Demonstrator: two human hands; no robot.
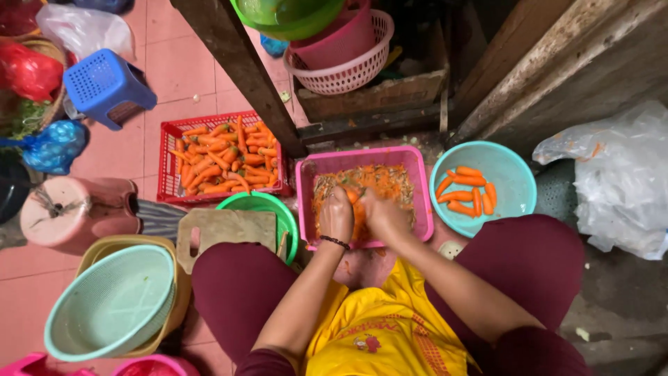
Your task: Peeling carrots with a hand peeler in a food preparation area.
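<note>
Head view: the left hand (337,213) and right hand (382,213) close together around an orange carrot (355,209) over the pink rectangular plastic basin (305,188) of peelings. Judged from this, short strokes directed away from the fingers suit best.

The pink tub (422,182) is smooth, shiny plastic. The teal bowl (511,167) and red crate (165,164) are plastic too. The board (226,231) is worn, dull wood. The beam (240,63) is rough wood. The bag (619,181) is thin, crinkly plastic. The floor (188,69) tiles look matt.
</note>
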